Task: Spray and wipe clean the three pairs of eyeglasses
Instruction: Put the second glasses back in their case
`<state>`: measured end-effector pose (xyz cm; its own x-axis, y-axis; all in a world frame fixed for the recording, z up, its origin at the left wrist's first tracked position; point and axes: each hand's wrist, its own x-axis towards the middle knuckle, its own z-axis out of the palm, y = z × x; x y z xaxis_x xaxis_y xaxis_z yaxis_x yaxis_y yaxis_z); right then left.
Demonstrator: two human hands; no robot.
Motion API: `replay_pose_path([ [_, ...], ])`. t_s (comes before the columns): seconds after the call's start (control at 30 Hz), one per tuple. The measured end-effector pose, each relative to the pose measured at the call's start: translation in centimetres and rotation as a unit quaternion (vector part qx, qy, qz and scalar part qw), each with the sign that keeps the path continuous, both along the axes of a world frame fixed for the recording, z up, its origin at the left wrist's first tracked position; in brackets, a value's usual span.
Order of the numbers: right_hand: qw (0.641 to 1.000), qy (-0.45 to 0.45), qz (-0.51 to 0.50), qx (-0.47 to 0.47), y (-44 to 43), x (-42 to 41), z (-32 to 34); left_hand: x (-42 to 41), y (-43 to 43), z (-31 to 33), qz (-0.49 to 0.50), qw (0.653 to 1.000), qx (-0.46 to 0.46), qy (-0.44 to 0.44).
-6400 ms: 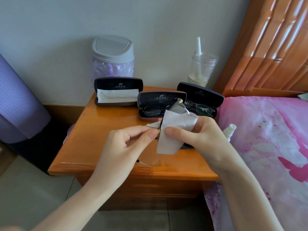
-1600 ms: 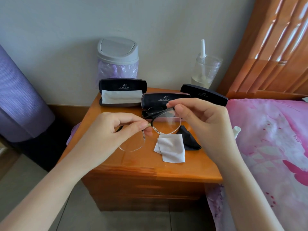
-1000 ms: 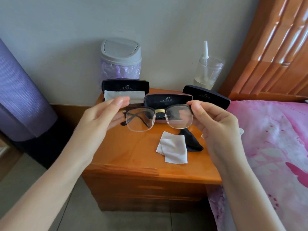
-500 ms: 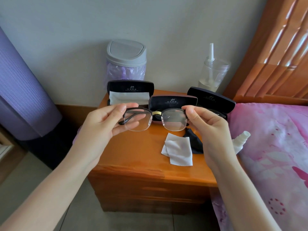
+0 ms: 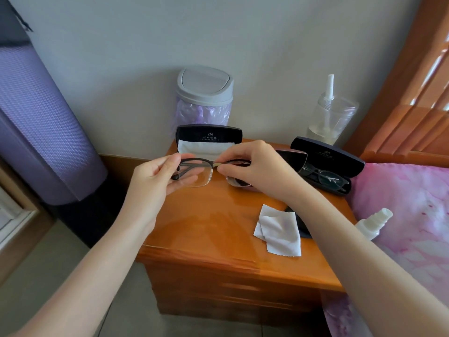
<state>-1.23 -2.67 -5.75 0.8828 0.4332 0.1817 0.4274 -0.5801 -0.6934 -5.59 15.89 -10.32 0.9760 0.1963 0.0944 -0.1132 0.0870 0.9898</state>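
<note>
Right now the half-rim glasses (image 5: 206, 172) are held up above the worktop (image 5: 206, 227), in front of the open case (image 5: 209, 142) at twelve o'clock that has a white cloth tucked inside. The left hand (image 5: 155, 178) is partly closed, its thumb and fingers pinching the frame's outer end, with one folded temple arm showing behind the lens. The right hand (image 5: 257, 166) is closed over the other half, thumb and forefinger nipping the frame close to the bridge; that lens shows only in part beneath the fingers.

Judging by the pose, the step in hand is putting this pair away in that case, or a last check of the lenses. To do it well, keep fingertips on the rim and bridge, never on the glass, and fold both temples flat before lowering the pair. Set it lenses up, so the cloth inside cushions them.

The loose wiping cloth (image 5: 279, 229) lies at four o'clock near the worktop's front edge, with a dark cloth partly beneath the right forearm. The spray bottle (image 5: 371, 222) rests on the bed (image 5: 413, 203) at three o'clock. Another pair of glasses (image 5: 325, 177) sits in an open case (image 5: 328, 156) at two o'clock; a further case is mostly hidden behind the right hand.
</note>
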Motion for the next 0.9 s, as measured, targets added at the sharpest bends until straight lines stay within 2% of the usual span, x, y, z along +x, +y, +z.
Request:
replay_pose_path([
  [0.27,0.999,0.022,0.038,-0.02,2.2,5.2,0.1,2.3,1.5,-0.7,0.007,0.999,0.001,0.045],
  [0.47,0.999,0.008,-0.015,-0.036,3.6,10.2,-1.1,2.8,1.8,-1.6,0.035,0.973,0.22,0.053],
  [0.63,1.0,0.029,0.0,-0.002,5.3,11.5,-0.8,2.9,1.6,-2.0,0.024,0.957,0.285,0.057],
  [0.77,0.996,0.022,0.015,-0.09,5.5,12.4,-1.1,2.9,1.9,-2.4,0.008,0.952,0.299,0.064],
  [0.9,0.987,0.002,0.004,-0.159,4.7,13.3,-2.3,2.6,1.7,-2.5,-0.004,0.933,0.352,0.074],
])
